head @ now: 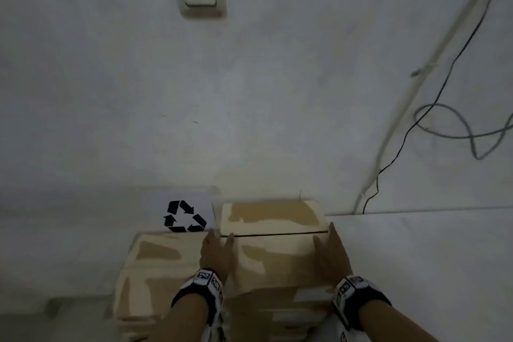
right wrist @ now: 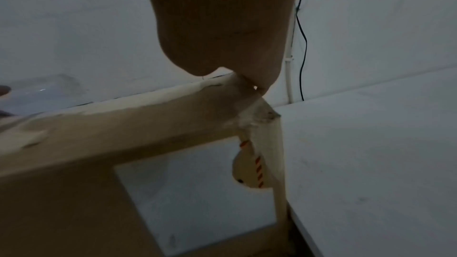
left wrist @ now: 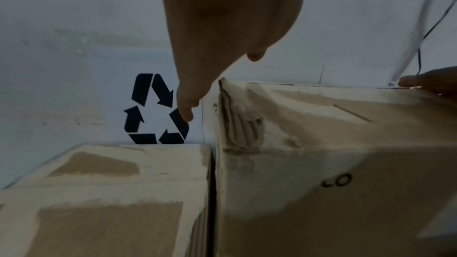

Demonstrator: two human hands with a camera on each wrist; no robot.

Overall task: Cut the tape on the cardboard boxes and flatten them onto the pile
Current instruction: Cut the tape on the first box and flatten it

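Your left hand [head: 216,254] and right hand [head: 331,254], fingers straight, grip released, press both sides of the cardboard box [head: 273,247] at lower centre, beside the pile [head: 155,272]

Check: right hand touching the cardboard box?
Touching. The right wrist view shows the right hand resting on the cardboard box's top corner; the head view shows it flat against the box's right edge.

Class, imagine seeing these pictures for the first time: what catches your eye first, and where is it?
Two hands, the left hand and right hand, lie flat along either side of a cardboard box at bottom centre. Just left of it, a black recycling symbol stands out on the pale wall, above a lower box.
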